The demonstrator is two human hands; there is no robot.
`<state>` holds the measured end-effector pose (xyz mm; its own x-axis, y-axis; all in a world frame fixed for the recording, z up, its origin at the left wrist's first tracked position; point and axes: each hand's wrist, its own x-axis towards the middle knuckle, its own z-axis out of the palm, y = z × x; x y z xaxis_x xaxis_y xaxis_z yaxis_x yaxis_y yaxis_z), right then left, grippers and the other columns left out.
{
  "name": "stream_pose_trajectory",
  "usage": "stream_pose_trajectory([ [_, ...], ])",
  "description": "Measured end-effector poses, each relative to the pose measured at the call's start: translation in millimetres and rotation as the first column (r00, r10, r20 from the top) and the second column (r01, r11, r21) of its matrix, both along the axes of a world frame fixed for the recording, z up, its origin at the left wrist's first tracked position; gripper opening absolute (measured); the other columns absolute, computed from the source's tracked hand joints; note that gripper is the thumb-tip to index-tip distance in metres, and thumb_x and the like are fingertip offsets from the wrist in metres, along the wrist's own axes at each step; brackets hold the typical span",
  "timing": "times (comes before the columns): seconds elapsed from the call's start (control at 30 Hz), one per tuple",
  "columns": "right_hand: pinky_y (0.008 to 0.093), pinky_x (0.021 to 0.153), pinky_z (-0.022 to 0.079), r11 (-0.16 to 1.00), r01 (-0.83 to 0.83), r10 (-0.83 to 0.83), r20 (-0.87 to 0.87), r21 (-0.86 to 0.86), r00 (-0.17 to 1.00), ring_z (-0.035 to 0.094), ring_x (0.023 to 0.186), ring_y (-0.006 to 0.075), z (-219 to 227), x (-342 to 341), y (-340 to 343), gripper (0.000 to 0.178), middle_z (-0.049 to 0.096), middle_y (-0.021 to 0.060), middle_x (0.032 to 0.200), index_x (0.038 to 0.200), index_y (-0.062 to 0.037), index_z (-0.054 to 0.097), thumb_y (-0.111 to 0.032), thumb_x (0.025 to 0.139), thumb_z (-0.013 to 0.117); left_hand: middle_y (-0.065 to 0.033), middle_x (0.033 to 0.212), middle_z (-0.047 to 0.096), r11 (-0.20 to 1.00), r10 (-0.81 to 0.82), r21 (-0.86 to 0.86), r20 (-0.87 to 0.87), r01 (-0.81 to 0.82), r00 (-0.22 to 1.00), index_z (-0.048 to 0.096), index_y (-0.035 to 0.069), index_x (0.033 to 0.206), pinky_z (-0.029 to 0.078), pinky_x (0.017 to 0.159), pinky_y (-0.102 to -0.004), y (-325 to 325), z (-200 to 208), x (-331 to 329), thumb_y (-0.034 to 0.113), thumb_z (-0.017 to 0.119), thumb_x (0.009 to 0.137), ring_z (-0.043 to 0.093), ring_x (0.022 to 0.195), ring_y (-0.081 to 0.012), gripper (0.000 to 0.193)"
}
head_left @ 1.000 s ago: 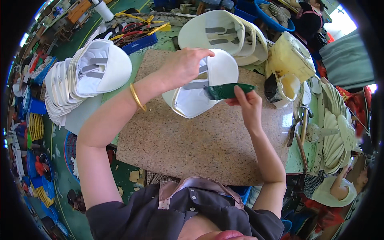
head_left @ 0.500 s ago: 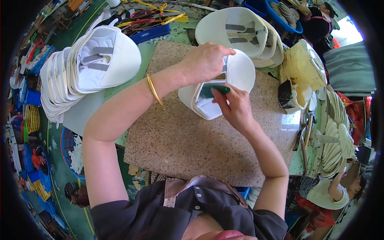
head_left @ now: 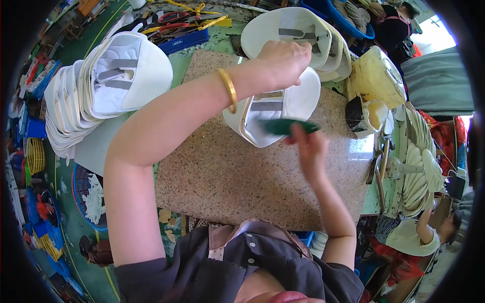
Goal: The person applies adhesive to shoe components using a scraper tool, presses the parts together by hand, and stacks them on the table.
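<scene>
A white padded piece with grey straps across its opening, like a shoe upper (head_left: 303, 101), lies in front of me on a speckled stone slab (head_left: 242, 187). My left hand (head_left: 285, 64) is closed above its far part, fingers curled downward; what they hold, if anything, is hidden. Over the near part, my right hand (head_left: 310, 151) grips a dark green, elongated tool (head_left: 290, 127) between thumb and fingers. Its tip is smeared by motion, so its kind and whether it touches the upper cannot be told.
Stacks of similar white uppers stand at left (head_left: 149, 70) and beyond the slab (head_left: 262, 30). A blue tray (head_left: 184, 42) lies near scissors. Right of the slab are a yellowed plastic container (head_left: 376, 76), hand tools (head_left: 384, 166) and pale flat pieces (head_left: 419, 174). Other people work at the right.
My left hand has moved right and slightly away from me, its fingers now more curled. My right hand has drawn back toward me and right, with more of the green tool showing.
</scene>
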<state>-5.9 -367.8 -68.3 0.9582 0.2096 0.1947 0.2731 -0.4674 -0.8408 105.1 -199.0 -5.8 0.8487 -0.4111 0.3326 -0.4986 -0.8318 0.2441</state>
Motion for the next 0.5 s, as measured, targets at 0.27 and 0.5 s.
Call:
stream_pose_trajectory([
  [0.27, 0.0293, 0.046, 0.05, 0.979, -0.014, 0.108, 0.455, -0.205, 0.884, 0.064, 0.059, 0.0177, 27.3, 7.4, -19.7, 0.005, 0.063, 0.01, 0.073, 0.088, -0.0003, 0.058, -0.006, 0.087, 0.058, -0.0154, 0.08, 0.058, 0.913, -0.124, -0.353, 0.241, 0.206, 0.963, 0.05, 0.004, 0.09, 0.046, 0.059, -0.0418, 20.2, 49.1, -69.0, 0.011, 0.063, 0.079, 0.06, 0.073, -0.0332, 0.019],
  [0.5, 0.031, 0.053, 0.052, 0.891, -0.329, 0.44, 0.412, -0.313, 0.798, 0.064, 0.063, 0.0202, 5.9, -17.8, 8.9, 0.007, 0.065, 0.0105, 0.078, 0.088, -0.0028, 0.063, -0.003, 0.083, 0.06, -0.0144, 0.074, 0.048, 0.837, 0.018, -0.544, 0.127, 0.055, 0.992, 0.046, 0.001, 0.091, 0.046, 0.058, -0.0374, 47.7, -21.4, -142.0, 0.007, 0.057, 0.086, 0.056, 0.066, -0.0304, 0.014],
])
